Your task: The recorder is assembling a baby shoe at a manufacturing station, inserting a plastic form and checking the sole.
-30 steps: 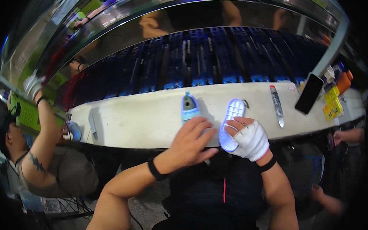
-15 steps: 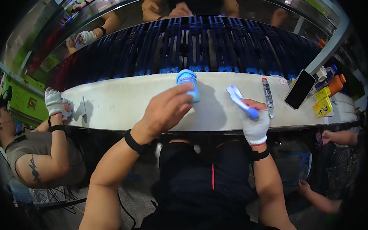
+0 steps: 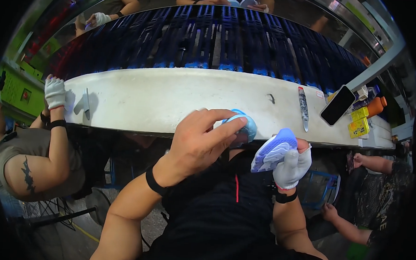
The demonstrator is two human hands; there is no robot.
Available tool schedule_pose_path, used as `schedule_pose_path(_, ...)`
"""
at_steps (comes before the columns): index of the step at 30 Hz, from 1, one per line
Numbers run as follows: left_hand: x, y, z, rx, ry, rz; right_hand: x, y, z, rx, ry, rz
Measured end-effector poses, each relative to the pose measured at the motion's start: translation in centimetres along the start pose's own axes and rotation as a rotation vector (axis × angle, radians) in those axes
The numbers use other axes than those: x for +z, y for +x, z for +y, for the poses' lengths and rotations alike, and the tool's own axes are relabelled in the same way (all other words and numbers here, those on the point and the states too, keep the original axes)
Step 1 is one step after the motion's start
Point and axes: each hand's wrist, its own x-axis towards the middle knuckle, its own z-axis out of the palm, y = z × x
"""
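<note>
My bare left hand (image 3: pixel 205 137) grips a light blue rounded piece with a raised rim (image 3: pixel 246 127), fingers over its top. My fingers hide much of it, so its exact kind is unclear. In my right hand (image 3: pixel 293 168), which wears a white glove with bare fingertips, a purple-blue and white shoe sole (image 3: pixel 274 151) is pinched by one end. Its ridged, wavy face is turned toward my left hand. Both pieces are at the front edge of the white table (image 3: pixel 163 100), apart from each other.
A red-tipped patterned knife (image 3: pixel 303 108), a dark scrap (image 3: pixel 271 99) and a phone (image 3: pixel 338 105) lie on the table. Yellow boxes (image 3: pixel 358 122) and an orange bottle (image 3: pixel 376 105) stand right. Behind runs a dark slatted conveyor (image 3: pixel 212 42). At left are a co-worker's gloved hand (image 3: pixel 55 93) and a blade (image 3: pixel 86 104).
My left hand has brought the light blue piece off the table toward me and rightward. My right hand has drawn nearer and turned the sole, showing its ridged face. The dark scrap now shows.
</note>
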Motion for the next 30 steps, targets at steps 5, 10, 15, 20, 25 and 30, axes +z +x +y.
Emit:
schedule_pose_path(5, 2.0, -1.3, 0.7, -0.211, -0.317, 0.194, 1.9, -0.1, -0.4, -0.117, 0.114, -0.063)
schedule_pose_path(10, 2.2, -2.2, 0.6, -0.271, -0.308, 0.221, 4.5, 0.2, 0.4, -0.147, 0.099, -0.124)
schedule_pose_path(15, 1.0, -3.1, 1.1, -0.312, -0.411, 0.208, 6.4, 0.0, 1.9, -0.203, 0.158, -0.190)
schedule_pose_path(20, 0.3, -3.7, 0.7, -0.309, -0.329, 0.115, 6.3, 0.8, 2.2, -0.353, -0.042, -0.329)
schedule_pose_path(25, 0.1, -3.8, 0.1, -0.186, -0.260, 0.085, 6.0, 1.0, 2.0, -0.391, -0.081, -0.372)
schedule_pose_path(30, 0.3, -4.1, 0.0, -0.203, -0.292, 0.085, 5.6, 1.6, 1.9, -0.403, -0.126, -0.426)
